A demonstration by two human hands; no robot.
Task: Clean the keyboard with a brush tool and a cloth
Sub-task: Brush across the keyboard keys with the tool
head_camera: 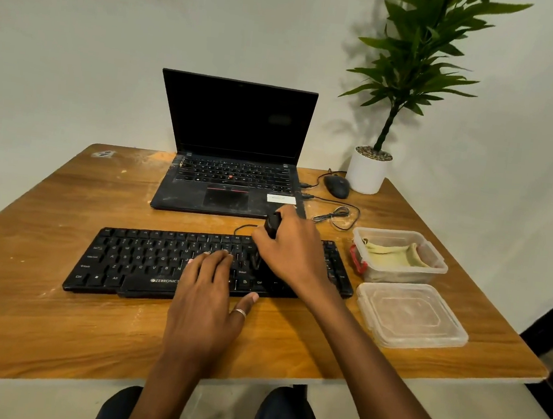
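Note:
A black keyboard [133,259] lies across the middle of the wooden table [47,205]. My left hand [206,295] rests flat on its lower middle keys, fingers spread, thumb on the front edge. My right hand [289,248] is over the keyboard's right part, closed around a black brush tool [272,223] whose top end sticks out above the fingers; its bristle end is mostly hidden under the hand. A pale yellow cloth [396,254] lies folded inside a clear plastic box [439,270] to the right of the keyboard.
An open black laptop [233,157] stands behind the keyboard. A black mouse [337,186] with coiled cable and a white potted plant [367,172] sit at the back right. The box's clear lid [411,314] lies near the right edge.

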